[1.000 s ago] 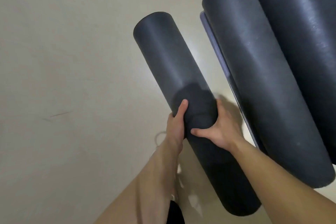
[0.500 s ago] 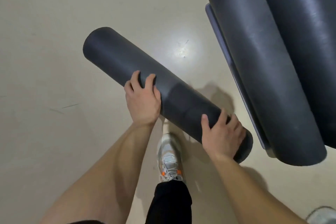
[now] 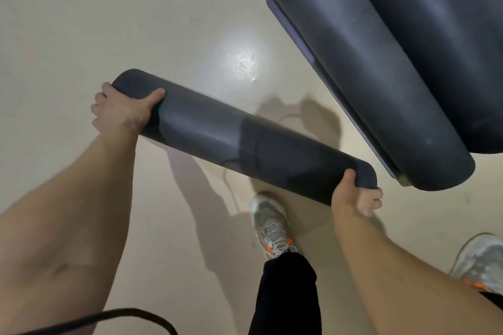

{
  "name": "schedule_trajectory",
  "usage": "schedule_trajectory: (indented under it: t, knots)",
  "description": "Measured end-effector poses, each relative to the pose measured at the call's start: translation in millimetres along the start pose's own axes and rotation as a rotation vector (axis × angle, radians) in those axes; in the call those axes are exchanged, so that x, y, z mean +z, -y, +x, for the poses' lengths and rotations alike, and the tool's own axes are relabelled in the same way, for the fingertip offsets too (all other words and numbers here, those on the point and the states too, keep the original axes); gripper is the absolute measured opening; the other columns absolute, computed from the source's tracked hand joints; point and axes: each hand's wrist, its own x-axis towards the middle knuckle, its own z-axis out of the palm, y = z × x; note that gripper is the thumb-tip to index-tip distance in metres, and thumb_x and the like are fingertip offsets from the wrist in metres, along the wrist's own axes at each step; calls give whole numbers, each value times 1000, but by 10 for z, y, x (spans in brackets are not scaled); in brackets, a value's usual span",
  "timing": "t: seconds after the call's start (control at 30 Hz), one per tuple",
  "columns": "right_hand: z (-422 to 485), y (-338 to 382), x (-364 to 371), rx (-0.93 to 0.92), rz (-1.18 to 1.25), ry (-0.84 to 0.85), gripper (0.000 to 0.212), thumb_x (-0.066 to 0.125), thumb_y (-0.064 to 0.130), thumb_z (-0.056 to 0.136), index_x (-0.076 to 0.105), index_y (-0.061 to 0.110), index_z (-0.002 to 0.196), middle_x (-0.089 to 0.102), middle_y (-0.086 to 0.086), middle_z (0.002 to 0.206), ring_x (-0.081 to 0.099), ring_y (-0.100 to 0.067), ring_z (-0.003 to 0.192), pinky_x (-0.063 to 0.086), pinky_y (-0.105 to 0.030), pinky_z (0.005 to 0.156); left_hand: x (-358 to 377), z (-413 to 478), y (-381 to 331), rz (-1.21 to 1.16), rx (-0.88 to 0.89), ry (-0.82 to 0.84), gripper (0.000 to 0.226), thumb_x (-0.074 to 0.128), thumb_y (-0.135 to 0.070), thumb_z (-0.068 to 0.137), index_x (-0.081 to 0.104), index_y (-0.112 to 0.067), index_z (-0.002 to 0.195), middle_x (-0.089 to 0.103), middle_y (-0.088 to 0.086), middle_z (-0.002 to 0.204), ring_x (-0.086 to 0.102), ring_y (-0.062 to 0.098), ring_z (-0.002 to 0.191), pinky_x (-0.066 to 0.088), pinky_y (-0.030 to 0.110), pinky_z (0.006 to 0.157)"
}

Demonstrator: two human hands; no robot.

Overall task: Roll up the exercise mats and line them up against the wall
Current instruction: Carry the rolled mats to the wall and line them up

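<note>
Floor [image 3: 81, 22]: beige, glossy; glare spot nr centre.
Big rolls: two dark rolled mats at 1–2 o'clock, touching side by side: nearer roll [image 3: 367, 76], farther roll [image 3: 449, 22].
Held mat [image 3: 231, 139]: dark roll, mid-frame, off floor, running 9 to 4 o'clock; near big rolls, not touching.
L hand [image 3: 119, 111]: at 9 o'clock end; thumb over top, fingers curled round end, gripping mat.
R hand [image 3: 356, 196]: at 4 o'clock end; thumb on top, fingers curled under, gripping mat.
L shoe [image 3: 272, 223], R shoe [image 3: 481, 261]: grey-white w/ orange bits, 5–6 o'clock; logos too blurred to read.
</note>
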Motion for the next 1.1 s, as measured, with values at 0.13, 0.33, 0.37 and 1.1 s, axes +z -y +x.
schedule_trajectory:
  t: [0.13, 0.33, 0.37, 1.1]
  knots:
    - [49, -55, -85, -28, -12, 12, 78, 61, 57, 91, 38, 2, 142, 44, -20, 141, 51, -46, 123, 42, -52, 101, 32, -25, -21, -113, 9, -16, 112, 72, -75, 66, 36, -9, 150, 45, 9, 147, 40, 32, 139, 37, 45, 113]
    - [0, -101, -182, -163, -206, 159, 122, 70, 79, 73, 20, 3, 154, 40, -21, 145, 48, -46, 129, 43, -54, 103, 131, -87, 65, -179, 88, 26, 134, 83, -73, 57, 18, -10, 157, 26, 13, 158, 21, 34, 149, 22, 44, 124]
    - [-3, -113, -220, -217, -311, 201, 130, 69, 81, 71, 9, 6, 158, 36, -23, 149, 43, -47, 134, 41, -56, 105, 130, -105, 114, -174, 114, 58, 138, 87, -68, 60, 10, -11, 160, 20, 14, 162, 16, 34, 152, 19, 43, 125]
    - [-337, 935, 658, -1317, -851, 677, 108, 76, 87, 43, 35, 48, 135, 60, 7, 122, 62, -25, 107, 57, -48, 89, 1686, -2264, -28, -1503, -543, 663, 88, 57, -88, 63, 62, -27, 125, 71, -6, 119, 64, 18, 120, 49, 40, 110]
